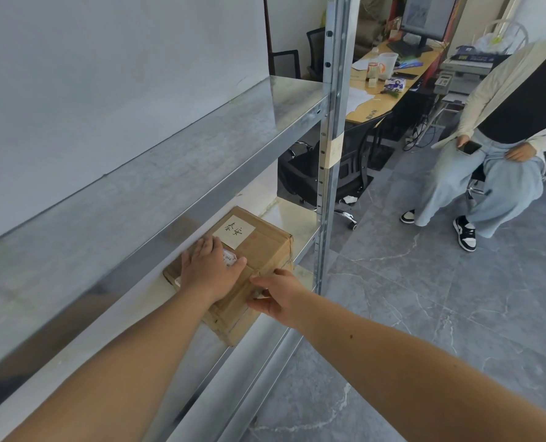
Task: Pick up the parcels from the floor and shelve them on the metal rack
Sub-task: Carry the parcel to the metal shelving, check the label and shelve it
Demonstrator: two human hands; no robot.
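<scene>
Brown cardboard parcel (259, 247) lay on the metal rack (332, 122), on its lower shelf (300, 215), near corner overhanging the front lip. My left hand (209, 269) pressed flat on top; my right hand (276, 298) gripped its near edge. Released now, I judged, it could tip off.

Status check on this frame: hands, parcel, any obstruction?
Left hand flat on parcel top. Right hand gripping its near edge. Parcel on rack's lower shelf. No obstruction visible.
</scene>
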